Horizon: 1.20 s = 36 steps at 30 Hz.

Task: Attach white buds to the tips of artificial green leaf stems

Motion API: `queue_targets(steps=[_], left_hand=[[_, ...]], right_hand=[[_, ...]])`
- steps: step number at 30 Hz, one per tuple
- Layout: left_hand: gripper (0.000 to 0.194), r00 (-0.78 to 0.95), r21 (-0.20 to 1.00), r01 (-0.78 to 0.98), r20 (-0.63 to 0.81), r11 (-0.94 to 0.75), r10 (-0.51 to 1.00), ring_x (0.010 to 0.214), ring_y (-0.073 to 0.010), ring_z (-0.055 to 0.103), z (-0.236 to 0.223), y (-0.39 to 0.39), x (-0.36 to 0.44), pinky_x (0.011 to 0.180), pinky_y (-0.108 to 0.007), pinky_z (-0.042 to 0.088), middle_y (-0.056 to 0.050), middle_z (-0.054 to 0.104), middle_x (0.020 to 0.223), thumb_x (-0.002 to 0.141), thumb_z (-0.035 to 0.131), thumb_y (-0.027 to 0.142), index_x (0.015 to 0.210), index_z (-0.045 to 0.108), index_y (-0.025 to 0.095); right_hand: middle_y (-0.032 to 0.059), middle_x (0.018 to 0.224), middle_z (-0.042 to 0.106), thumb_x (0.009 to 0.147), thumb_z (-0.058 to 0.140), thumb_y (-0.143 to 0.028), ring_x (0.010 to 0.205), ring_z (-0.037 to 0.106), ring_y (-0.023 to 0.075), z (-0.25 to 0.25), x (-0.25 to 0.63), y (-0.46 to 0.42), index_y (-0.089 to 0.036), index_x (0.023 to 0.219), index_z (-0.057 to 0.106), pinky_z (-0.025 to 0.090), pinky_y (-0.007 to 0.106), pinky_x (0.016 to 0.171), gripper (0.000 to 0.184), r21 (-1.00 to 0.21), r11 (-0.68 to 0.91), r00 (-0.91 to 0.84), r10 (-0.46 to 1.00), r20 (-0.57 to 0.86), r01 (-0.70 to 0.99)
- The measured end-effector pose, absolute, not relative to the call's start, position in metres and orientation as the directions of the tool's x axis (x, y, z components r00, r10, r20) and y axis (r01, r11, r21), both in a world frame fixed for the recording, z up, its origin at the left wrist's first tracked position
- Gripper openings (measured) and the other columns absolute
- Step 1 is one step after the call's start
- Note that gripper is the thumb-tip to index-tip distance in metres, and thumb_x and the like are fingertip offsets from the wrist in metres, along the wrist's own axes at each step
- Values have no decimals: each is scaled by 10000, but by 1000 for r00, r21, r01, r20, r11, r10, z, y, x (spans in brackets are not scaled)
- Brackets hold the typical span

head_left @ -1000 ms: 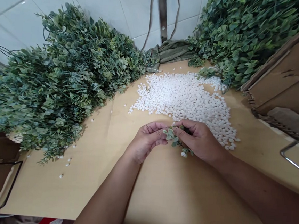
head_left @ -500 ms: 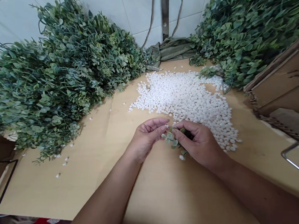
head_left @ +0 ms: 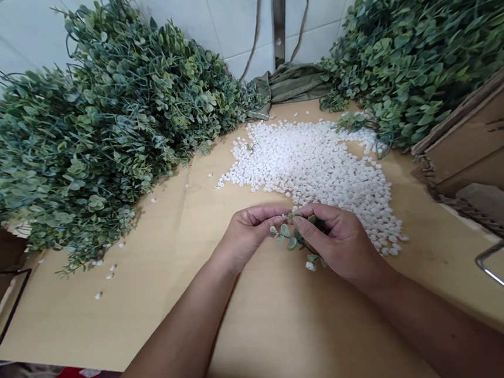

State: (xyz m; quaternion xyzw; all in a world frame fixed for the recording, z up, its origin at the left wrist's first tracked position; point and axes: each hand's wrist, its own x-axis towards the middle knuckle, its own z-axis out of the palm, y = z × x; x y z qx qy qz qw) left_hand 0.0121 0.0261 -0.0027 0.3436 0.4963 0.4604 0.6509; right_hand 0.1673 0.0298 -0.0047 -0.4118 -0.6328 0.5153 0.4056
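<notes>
In the middle of the head view, my right hand is closed around a small sprig of artificial green leaves. One small white flower shows on the sprig's lower end. Right beside it, my left hand pinches a tiny white flower piece at the tip of the sprig; the fingertips partly hide it. Just beyond both hands spreads a heap of small white flower pieces on the tan board.
Bushy green foliage lies along the left, with more foliage at the back right. A cardboard box and a metal wire handle stand at the right. Dark cloth lies against the tiled wall.
My left fingertips drew slightly away from the sprig with a white piece showing, then came back against its tip. The view shifted slightly; my right hand kept its grip.
</notes>
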Motion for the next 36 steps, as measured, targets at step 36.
queue_targets(steps=[36], left_hand=[[237,125,826,-443,-330,350,936,541,-61,572,2,28,18,621,-202,464,21,660,579,477,820,219,651,679,143]], right_hand=[[11,620,619,814,524,-249,545,541,102,-1,166,27,-144,731,611,436,194,493,160,-977,151,-297,950,101,151]])
